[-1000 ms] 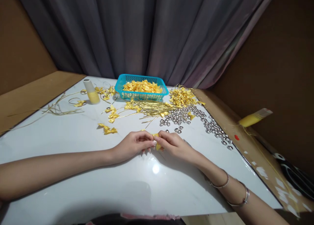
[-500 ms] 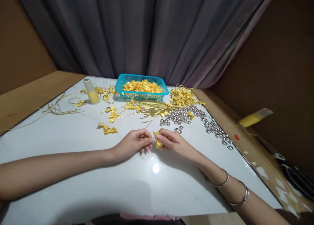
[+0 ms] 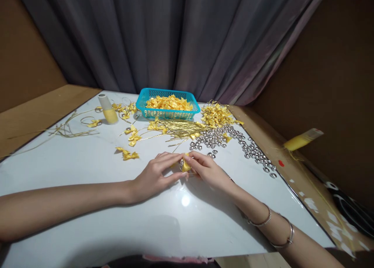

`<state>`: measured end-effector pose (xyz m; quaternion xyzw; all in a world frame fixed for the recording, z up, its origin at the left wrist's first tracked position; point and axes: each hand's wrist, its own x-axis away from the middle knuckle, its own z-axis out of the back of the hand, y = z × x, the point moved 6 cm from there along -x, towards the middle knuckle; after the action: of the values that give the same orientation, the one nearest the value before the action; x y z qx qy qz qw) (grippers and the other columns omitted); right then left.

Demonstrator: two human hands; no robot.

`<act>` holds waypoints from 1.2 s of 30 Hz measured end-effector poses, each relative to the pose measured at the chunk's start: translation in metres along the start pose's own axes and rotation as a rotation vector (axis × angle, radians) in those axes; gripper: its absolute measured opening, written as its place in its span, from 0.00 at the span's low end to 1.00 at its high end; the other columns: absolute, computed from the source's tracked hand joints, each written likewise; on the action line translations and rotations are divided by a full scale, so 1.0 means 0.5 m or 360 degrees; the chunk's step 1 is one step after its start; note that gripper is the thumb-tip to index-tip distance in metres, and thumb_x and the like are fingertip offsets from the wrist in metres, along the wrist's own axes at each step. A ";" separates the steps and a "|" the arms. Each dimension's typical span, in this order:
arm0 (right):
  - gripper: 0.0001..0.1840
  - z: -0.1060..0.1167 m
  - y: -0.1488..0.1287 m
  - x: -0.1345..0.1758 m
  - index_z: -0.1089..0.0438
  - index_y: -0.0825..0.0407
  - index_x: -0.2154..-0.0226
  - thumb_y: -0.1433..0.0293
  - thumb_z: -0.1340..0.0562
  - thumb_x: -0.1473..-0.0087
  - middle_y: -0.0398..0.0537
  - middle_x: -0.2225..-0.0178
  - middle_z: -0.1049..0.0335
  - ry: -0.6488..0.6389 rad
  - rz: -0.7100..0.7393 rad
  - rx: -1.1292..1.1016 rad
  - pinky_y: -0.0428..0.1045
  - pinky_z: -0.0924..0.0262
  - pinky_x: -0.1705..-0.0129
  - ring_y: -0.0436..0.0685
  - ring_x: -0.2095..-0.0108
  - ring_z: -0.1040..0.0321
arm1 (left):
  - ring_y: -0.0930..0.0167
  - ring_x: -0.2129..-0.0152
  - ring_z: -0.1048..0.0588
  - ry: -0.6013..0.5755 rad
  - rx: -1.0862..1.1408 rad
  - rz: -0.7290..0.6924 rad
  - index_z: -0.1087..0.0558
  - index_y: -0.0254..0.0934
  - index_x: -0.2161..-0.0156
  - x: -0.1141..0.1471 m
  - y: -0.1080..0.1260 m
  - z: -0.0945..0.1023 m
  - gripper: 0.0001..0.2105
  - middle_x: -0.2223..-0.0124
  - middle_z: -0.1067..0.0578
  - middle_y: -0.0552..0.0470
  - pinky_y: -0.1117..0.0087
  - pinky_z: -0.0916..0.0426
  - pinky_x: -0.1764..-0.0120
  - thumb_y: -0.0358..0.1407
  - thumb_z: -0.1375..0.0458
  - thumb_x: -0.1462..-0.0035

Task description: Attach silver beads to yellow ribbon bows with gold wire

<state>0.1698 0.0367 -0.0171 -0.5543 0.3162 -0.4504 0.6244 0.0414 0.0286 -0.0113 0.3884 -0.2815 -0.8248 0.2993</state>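
My right hand [image 3: 209,170] pinches a small yellow ribbon bow [image 3: 186,165] between thumb and fingers, just above the table's middle. A thin gold cord loops below the bow, and a small silvery piece shows at its left side. My left hand [image 3: 157,174] is open beside it, fingers stretched out and thumb apart. Its index fingertip reaches the bow's top and its thumb tip lies near the cord; whether they touch is unclear. Two loose yellow bows [image 3: 127,154] lie beyond my left hand. Silver metal rings or beads [image 3: 214,136] spread beyond my right hand.
A blue basket [image 3: 142,100] of yellow bows stands at the back. In front lie gold cords [image 3: 182,128], with a heap of corded bows [image 3: 216,115] to their right. A pale bottle with yellow [image 3: 108,110] stands left. Black-handled scissors [image 3: 347,209] lie at the right edge.
My left hand has gone from a pinch at the bow's left side to straight, spread fingers around it. The bow has turned slightly in my right hand, which keeps its hold.
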 end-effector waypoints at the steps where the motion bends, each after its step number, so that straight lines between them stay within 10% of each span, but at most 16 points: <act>1: 0.16 -0.001 -0.004 0.001 0.40 0.52 0.74 0.58 0.45 0.42 0.37 0.80 0.45 -0.0007 0.0010 0.0021 0.45 0.56 0.79 0.46 0.81 0.50 | 0.64 0.55 0.31 -0.0005 0.0004 -0.0004 0.34 0.41 0.46 -0.001 -0.001 -0.001 0.20 0.50 0.27 0.46 0.59 0.38 0.53 0.38 0.42 0.43; 23: 0.13 -0.014 -0.009 0.012 0.38 0.54 0.58 0.64 0.43 0.44 0.45 0.73 0.28 -0.0120 -0.0008 0.0186 0.44 0.56 0.82 0.44 0.84 0.51 | 0.66 0.58 0.28 -0.0043 0.0448 0.0663 0.26 0.36 0.54 -0.010 -0.034 0.003 0.14 0.56 0.24 0.47 0.64 0.36 0.53 0.38 0.49 0.39; 31: 0.13 0.009 -0.004 0.005 0.38 0.53 0.60 0.62 0.43 0.44 0.49 0.71 0.27 0.0115 0.0097 0.0105 0.44 0.52 0.80 0.47 0.80 0.43 | 0.67 0.52 0.31 0.0272 0.0363 0.0608 0.34 0.39 0.46 -0.005 -0.043 0.027 0.17 0.46 0.31 0.48 0.66 0.34 0.53 0.39 0.47 0.40; 36: 0.14 0.019 -0.006 0.005 0.36 0.53 0.58 0.62 0.43 0.44 0.50 0.68 0.28 0.0217 0.0186 0.0330 0.45 0.48 0.77 0.48 0.76 0.40 | 0.66 0.48 0.35 0.0100 0.0252 0.0426 0.32 0.39 0.47 -0.010 -0.026 0.017 0.17 0.45 0.32 0.48 0.63 0.40 0.45 0.38 0.44 0.42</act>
<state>0.1785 0.0381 -0.0121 -0.4354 0.3414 -0.4801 0.6807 0.0336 0.0428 -0.0134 0.3955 -0.3852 -0.7403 0.3837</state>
